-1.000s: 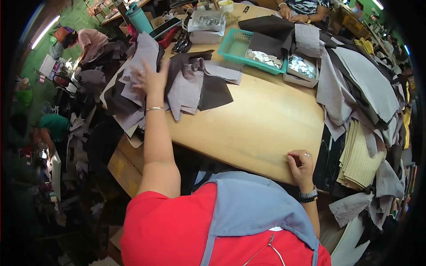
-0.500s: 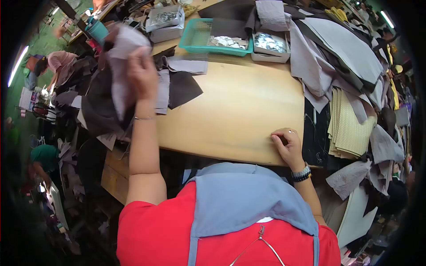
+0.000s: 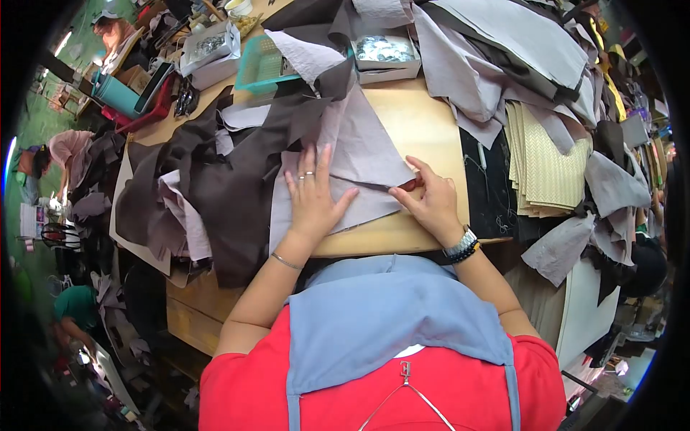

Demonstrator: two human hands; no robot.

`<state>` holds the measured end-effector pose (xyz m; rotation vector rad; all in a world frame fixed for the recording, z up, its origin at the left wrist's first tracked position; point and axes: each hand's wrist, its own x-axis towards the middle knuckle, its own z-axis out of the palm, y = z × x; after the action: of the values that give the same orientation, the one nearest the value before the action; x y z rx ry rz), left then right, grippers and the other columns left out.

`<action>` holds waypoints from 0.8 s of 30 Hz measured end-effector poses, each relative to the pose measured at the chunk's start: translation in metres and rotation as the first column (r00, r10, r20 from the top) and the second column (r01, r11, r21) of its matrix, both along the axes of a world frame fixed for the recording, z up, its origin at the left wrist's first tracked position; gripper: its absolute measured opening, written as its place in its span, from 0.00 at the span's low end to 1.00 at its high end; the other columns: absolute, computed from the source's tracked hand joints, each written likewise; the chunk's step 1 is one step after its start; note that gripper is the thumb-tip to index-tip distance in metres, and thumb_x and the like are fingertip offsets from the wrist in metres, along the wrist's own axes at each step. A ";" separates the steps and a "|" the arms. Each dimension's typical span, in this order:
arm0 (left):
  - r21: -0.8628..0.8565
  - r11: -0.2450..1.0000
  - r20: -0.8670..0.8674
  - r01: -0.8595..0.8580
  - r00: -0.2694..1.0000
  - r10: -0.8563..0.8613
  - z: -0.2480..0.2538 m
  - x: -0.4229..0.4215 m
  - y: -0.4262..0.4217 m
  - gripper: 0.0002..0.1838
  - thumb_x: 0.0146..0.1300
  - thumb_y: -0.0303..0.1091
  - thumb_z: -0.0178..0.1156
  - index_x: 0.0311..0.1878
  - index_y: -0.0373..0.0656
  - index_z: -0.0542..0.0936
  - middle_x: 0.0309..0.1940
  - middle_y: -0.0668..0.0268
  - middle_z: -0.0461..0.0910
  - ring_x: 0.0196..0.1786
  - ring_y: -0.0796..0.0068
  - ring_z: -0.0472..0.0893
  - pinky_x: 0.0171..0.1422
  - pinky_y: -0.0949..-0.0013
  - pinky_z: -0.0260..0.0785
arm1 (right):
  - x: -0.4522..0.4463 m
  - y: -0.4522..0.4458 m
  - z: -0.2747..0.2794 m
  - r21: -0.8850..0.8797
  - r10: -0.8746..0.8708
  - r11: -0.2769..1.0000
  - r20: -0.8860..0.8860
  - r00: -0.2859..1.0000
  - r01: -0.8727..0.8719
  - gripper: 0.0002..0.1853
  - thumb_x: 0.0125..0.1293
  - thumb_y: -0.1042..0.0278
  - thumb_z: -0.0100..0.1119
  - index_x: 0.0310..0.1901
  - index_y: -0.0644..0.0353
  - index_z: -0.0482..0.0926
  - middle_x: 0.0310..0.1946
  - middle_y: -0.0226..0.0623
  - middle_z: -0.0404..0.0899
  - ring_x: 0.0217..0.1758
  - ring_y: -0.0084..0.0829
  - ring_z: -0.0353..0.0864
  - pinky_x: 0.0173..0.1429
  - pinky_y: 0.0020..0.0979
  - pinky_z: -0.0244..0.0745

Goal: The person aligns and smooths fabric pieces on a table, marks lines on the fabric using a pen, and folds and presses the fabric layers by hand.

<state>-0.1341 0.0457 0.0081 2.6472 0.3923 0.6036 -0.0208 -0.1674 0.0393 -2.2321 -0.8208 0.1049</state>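
Note:
A grey-and-dark-brown piece of fabric [image 3: 363,136] lies across the wooden table, with its pale side up near me. My left hand [image 3: 314,200] is open on it, fingers spread and palm down. At the fabric's right corner, my right hand [image 3: 435,202] has thumb and forefinger closed around the edge. A small reddish-brown patch shows between those fingers; what it is I cannot make out. More dark brown fabric [image 3: 230,194] is heaped left of my left hand and hangs over the front edge.
Behind the fabric stand a teal basket [image 3: 248,72] and a white box of shiny pieces [image 3: 388,72]. Woven cream sheets [image 3: 543,169] are stacked on the right, beside draped grey fabric [image 3: 460,72]. A red tray [image 3: 154,115] sits at the back left. Other people work further left.
My left hand has brought the fabric from the left pile onto the table and spread flat on it. My right hand has moved up to the fabric's right corner. The view has shifted.

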 end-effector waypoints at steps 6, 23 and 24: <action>-0.511 0.857 0.184 0.065 0.982 0.036 0.002 0.011 0.050 0.19 0.69 0.34 0.61 0.60 0.40 0.77 0.53 0.58 0.82 0.53 0.69 0.79 0.63 0.59 0.67 | 0.007 0.004 -0.012 -0.043 0.007 0.999 0.096 0.995 -0.003 0.05 0.61 0.66 0.65 0.36 0.55 0.82 0.30 0.33 0.83 0.33 0.35 0.83 0.43 0.38 0.68; -0.251 0.960 -0.202 -0.128 0.976 0.077 0.138 -0.005 0.130 0.15 0.69 0.35 0.62 0.52 0.34 0.79 0.43 0.63 0.83 0.45 0.78 0.79 0.53 0.70 0.72 | 0.013 -0.055 -0.009 0.213 -0.149 0.960 -0.157 0.976 0.181 0.03 0.66 0.73 0.61 0.38 0.63 0.79 0.30 0.41 0.82 0.27 0.30 0.82 0.34 0.31 0.77; -0.211 0.958 -0.230 -0.192 0.963 0.142 0.145 -0.005 0.120 0.15 0.69 0.35 0.62 0.52 0.34 0.79 0.43 0.63 0.83 0.44 0.78 0.79 0.52 0.71 0.72 | 0.015 -0.059 -0.005 0.190 -0.164 0.963 -0.153 0.975 0.191 0.04 0.65 0.73 0.62 0.38 0.63 0.79 0.30 0.41 0.82 0.28 0.31 0.82 0.34 0.31 0.77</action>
<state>-0.1389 0.1659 0.1532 2.4732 0.7124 0.3005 -0.0062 -0.2260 0.0339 -2.0684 -0.5293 0.0817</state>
